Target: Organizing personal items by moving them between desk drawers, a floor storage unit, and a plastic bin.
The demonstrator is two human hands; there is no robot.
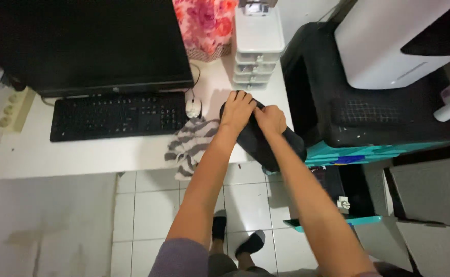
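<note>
Hands at work on a dark garment (266,141), seen from above by a camera on the person's head. Both bare arms reach away from the viewer to the right end of a white desk (81,156). The left hand (238,110) presses down on the far end of the dark garment with its fingers curled over the cloth, gripping it. The right hand (270,119) lies just beside it, touching it, and is clenched on the same cloth. The garment rests on the desk's near right corner and hangs over the edge toward the floor.

Just left of the garment lies a grey and white striped cloth (190,146), also drooping over the near edge. Farther left sits a black keyboard (113,115), with a white mouse (193,107) at its right end and a black monitor (86,43) behind it. A small white drawer unit (258,46) stands at the far side of the desk, next to a pink floral bag (204,25). To the right is a black stand (358,118) bearing a white appliance (389,41) (its kind cannot be told). Below, the person's feet in dark socks (235,236) stand on white floor tiles (148,205).
</note>
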